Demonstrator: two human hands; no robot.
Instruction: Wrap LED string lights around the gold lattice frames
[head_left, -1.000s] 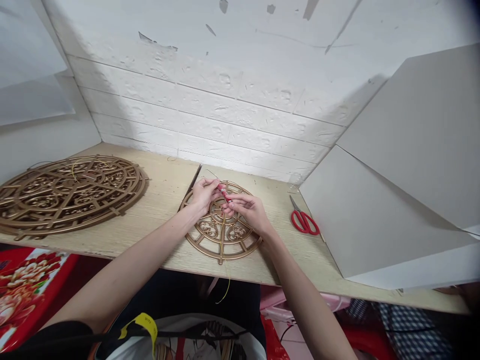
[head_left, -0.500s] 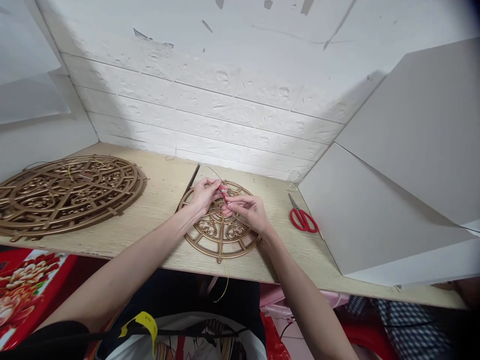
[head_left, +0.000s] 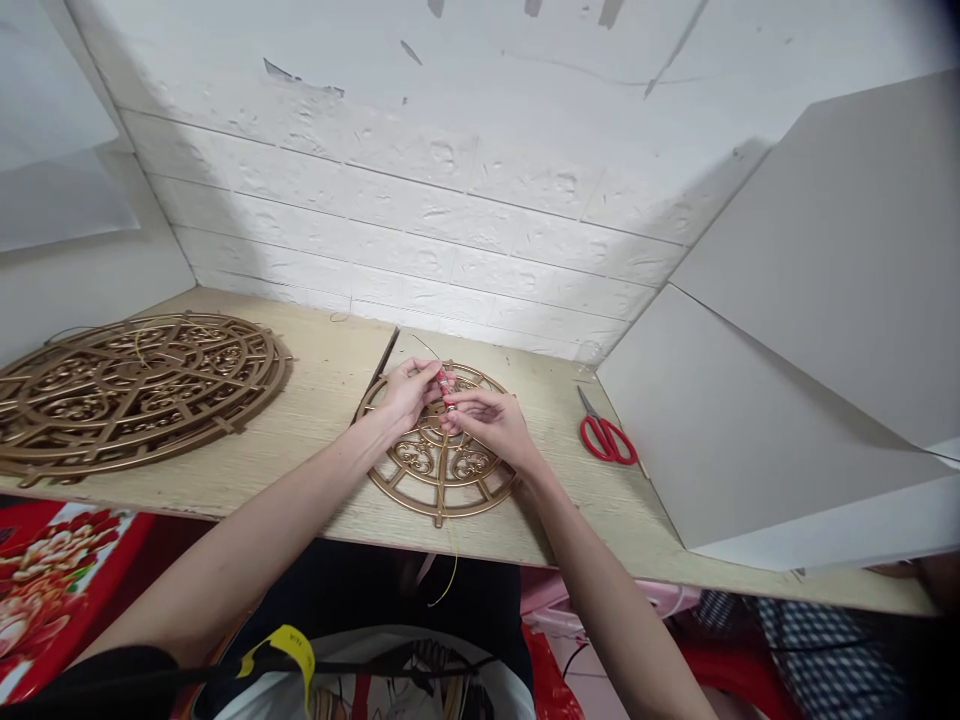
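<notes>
A small red and silver piece point(head_left: 445, 382), perhaps beaded, is pinched between the fingers of both hands. My left hand point(head_left: 407, 392) grips its upper end, and my right hand point(head_left: 491, 422) closes on the lower end. Both hands are above a round gold openwork panel point(head_left: 440, 510) with scroll patterns, hiding much of its centre. From the left fingertips a thin dark strand point(head_left: 426, 346) sticks out up and to the left. A yellow cord point(head_left: 454, 572) runs down across the panel and hangs over the table edge.
Red-handled scissors point(head_left: 606, 440) lie right of the panel. More round gold panels point(head_left: 142, 455) are stacked at the left. White boards point(head_left: 750, 430) stand along the right, and a white brick-patterned wall point(head_left: 450, 220) closes off the back. Below the table edge is a white bag point(head_left: 390, 645).
My right hand has shifted slightly left, and more of the red piece shows between the fingers. My left hand stays nearly in place.
</notes>
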